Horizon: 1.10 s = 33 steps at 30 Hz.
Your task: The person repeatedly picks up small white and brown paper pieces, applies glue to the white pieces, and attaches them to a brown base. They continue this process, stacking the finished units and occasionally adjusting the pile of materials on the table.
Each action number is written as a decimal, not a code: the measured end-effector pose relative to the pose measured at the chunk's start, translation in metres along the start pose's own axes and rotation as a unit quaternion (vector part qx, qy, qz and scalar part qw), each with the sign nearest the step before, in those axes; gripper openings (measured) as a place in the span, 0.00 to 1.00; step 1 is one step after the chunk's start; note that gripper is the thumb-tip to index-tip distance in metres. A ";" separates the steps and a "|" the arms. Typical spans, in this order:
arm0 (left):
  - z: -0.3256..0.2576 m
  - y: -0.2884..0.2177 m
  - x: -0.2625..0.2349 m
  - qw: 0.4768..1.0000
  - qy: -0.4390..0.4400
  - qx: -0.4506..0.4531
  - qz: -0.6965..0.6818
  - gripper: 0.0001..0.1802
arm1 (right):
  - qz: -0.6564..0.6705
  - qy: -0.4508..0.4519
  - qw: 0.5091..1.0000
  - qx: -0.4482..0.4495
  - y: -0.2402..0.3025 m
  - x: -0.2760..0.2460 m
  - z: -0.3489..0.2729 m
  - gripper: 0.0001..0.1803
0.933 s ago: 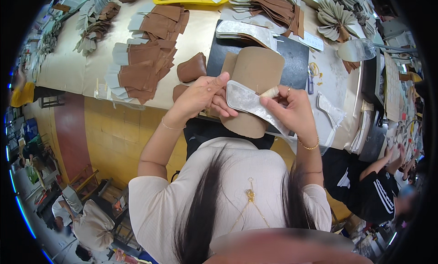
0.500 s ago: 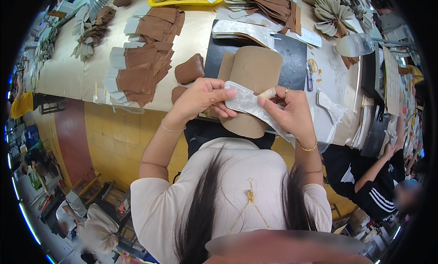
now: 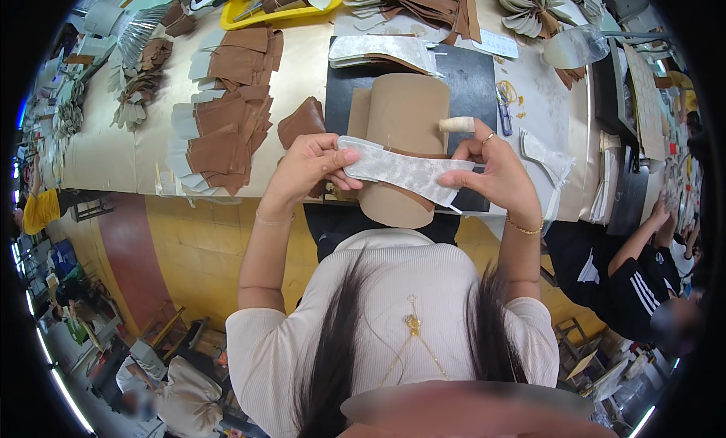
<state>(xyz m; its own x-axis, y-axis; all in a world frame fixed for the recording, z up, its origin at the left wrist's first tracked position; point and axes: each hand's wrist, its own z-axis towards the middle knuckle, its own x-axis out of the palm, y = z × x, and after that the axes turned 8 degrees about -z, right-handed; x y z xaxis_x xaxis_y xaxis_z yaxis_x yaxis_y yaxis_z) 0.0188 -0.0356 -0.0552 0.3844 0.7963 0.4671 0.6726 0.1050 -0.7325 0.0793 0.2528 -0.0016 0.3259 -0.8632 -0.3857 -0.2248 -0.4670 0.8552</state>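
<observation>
A curved leather piece point(image 3: 401, 168), pale grey on its upper face with brown along the lower edge, is held across a tan rounded form point(image 3: 408, 109). My left hand point(image 3: 314, 166) pinches its left end between thumb and fingers. My right hand point(image 3: 499, 177) grips the right end, thumb on top. My right index finger, wrapped in a beige covering point(image 3: 457, 125), is raised off the piece. Under the form lies a black board point(image 3: 473, 97). A stack of similar grey-backed pieces point(image 3: 382, 51) rests at the board's far edge.
Fanned brown leather pieces point(image 3: 227, 139) lie at left, beside a folded brown piece point(image 3: 302, 122). Snips point(image 3: 504, 109) and yellow bands lie right of the board. A yellow tray point(image 3: 280, 13) and a clear plastic cup point(image 3: 575, 48) stand farther back. A person in black point(image 3: 620, 271) works at right.
My right hand has moved right to the end of the leather piece, which now shows more of its length. My right index finger has lifted off it. The whole view has shifted slightly.
</observation>
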 end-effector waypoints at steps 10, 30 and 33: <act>0.016 0.018 -0.007 0.997 0.041 -0.026 -0.064 0.16 | 0.114 -0.046 0.990 0.071 -0.039 0.022 0.009 0.47; 0.027 0.026 -0.006 0.991 0.065 0.030 -0.115 0.14 | -0.266 -0.138 0.907 -0.297 -0.010 0.074 0.008 0.37; 0.030 0.022 -0.009 0.991 0.066 -0.007 -0.112 0.14 | -0.085 -0.192 0.934 -0.290 -0.035 0.086 0.009 0.38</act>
<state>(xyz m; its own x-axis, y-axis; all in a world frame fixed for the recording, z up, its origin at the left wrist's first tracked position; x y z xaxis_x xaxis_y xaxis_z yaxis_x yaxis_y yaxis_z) 0.0114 -0.0224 -0.0901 0.3027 0.6692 0.6786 0.7587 0.2616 -0.5965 0.1068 0.1928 -0.0676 -0.0669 -0.8434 -0.5331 0.3718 -0.5169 0.7711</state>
